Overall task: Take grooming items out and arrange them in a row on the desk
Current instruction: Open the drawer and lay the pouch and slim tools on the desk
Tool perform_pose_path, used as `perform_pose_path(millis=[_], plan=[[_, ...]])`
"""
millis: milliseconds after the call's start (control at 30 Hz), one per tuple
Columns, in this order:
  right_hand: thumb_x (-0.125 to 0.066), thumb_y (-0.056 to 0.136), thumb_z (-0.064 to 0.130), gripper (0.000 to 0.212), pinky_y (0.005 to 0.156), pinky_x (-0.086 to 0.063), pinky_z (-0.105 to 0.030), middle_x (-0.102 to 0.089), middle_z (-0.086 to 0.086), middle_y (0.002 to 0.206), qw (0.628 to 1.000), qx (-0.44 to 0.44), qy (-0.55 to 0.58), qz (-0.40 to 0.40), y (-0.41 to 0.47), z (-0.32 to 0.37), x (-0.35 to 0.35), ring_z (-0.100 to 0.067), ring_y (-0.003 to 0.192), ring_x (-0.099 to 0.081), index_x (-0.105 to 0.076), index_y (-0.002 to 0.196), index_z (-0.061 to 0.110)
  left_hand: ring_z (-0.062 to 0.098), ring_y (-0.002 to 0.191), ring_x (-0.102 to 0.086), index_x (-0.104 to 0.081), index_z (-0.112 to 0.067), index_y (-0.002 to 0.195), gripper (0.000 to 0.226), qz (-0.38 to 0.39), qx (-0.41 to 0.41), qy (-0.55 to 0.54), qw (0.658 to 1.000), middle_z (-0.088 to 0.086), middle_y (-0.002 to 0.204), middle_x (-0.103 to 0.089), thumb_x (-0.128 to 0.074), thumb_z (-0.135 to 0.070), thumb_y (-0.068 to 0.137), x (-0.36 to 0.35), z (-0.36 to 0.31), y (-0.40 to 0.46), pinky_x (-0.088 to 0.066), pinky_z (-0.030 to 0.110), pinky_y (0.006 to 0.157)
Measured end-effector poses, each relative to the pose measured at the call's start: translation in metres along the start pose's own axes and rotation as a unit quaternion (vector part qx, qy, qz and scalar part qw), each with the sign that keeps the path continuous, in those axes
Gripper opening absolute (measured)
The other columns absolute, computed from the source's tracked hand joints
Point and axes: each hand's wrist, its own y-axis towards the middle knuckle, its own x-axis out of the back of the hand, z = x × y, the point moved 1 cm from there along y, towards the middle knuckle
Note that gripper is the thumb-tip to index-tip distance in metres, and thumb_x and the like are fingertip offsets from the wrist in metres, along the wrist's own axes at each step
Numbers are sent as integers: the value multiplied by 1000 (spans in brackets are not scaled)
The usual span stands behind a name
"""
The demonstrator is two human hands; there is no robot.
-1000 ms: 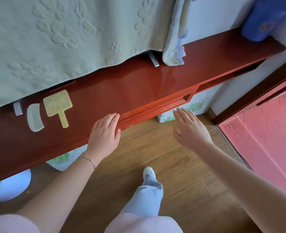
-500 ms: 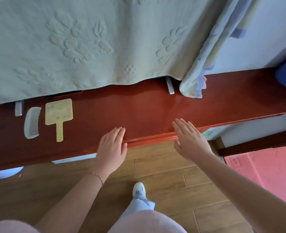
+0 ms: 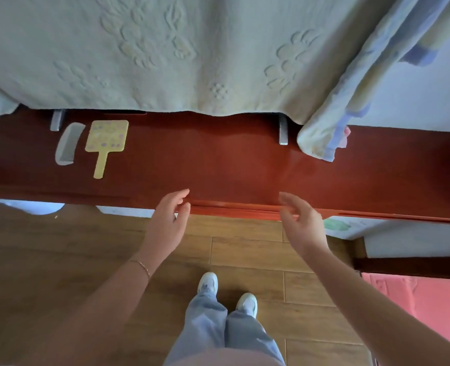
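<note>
We see the desk (image 3: 231,165) running across the view from left to right, with a large cloth (image 3: 165,54) hanging behind it and down over its back edge. On the desk's left part the comb (image 3: 69,143) lies just left of the hand mirror (image 3: 105,143), side by side and apart, the mirror's handle pointing toward the front edge. Two metal brackets (image 3: 283,133) stand at the back, partly under the cloth. A towel (image 3: 324,138) hangs at the right, its end resting on the desk. At the front edge the left hand (image 3: 169,223) and right hand (image 3: 301,225) sit well apart, possibly touching a drawer front (image 3: 234,208). The floor (image 3: 245,249) lies below.
</note>
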Motion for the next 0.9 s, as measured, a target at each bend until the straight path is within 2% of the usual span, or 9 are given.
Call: perform_pose_path(millis=[33,133,233,333,467,567,633,767,900], plan=[[-53,88,17,26,91,-42,-25,-66,5,112,991,-76,108,25,-1,-4,-1,-12,107,-59,-66,110,23,10,111,-53,-56,-20,120,28,-2,91,-115,989,-5,122,-58,-40,-19,96,-1,-2,-2,-41,24,90],[-44,90,8,25,80,-46,-27,-68,-10,106,924,-225,306,53,2,-27,-10,-18,93,-63,-66,95,17,13,103,-59,-55,-16,113,27,5,274,-369,888,2,116,-62,-33,-12,99,-11,7,-5,-42,25,85],[-36,93,14,30,76,-44,-27,-67,-12,101,845,-359,387,86,3,-56,-28,-18,89,-63,-60,109,5,16,109,-57,-53,-10,121,36,15,362,-511,779,5,119,-61,-28,-26,101,-25,25,-5,-41,29,97],[-30,95,15,35,88,-41,-31,-64,-12,100,799,-428,412,98,8,-82,-48,-24,99,-59,-56,116,5,21,115,-53,-50,-6,125,43,14,405,-570,714,10,124,-57,-24,-30,102,-42,44,1,-37,32,104],[-32,97,11,26,85,-44,-31,-61,-12,104,753,-469,459,52,29,-102,-74,-24,97,-58,-52,114,10,22,108,-56,-52,-4,118,40,-14,451,-581,677,12,122,-57,-24,-27,101,-68,68,12,-41,31,98],[-33,97,10,20,69,-46,-29,-59,-11,86,718,-479,505,-7,47,-110,-87,-23,77,-58,-52,91,8,22,100,-59,-50,-2,120,41,-34,482,-584,652,13,116,-59,-24,-26,101,-86,79,19,-43,33,94],[-31,96,8,26,69,-46,-30,-56,-12,79,706,-479,520,-30,56,-112,-92,-24,71,-56,-48,77,7,22,96,-60,-47,-2,124,41,-46,496,-588,637,14,115,-59,-24,-26,101,-95,84,23,-44,34,92],[-27,93,4,29,85,-46,-34,-54,-11,76,680,-472,559,-51,62,-115,-102,-24,70,-56,-48,73,7,27,117,-52,-39,-1,133,47,-61,497,-611,613,16,131,-51,-22,-30,101,-110,88,34,-40,37,98],[-24,86,-5,30,89,-44,-33,-49,-10,74,664,-439,599,-84,66,-119,-105,-22,72,-55,-48,72,7,29,131,-39,-29,-3,142,52,-70,479,-649,586,15,145,-36,-18,-34,101,-119,82,44,-30,39,110]])
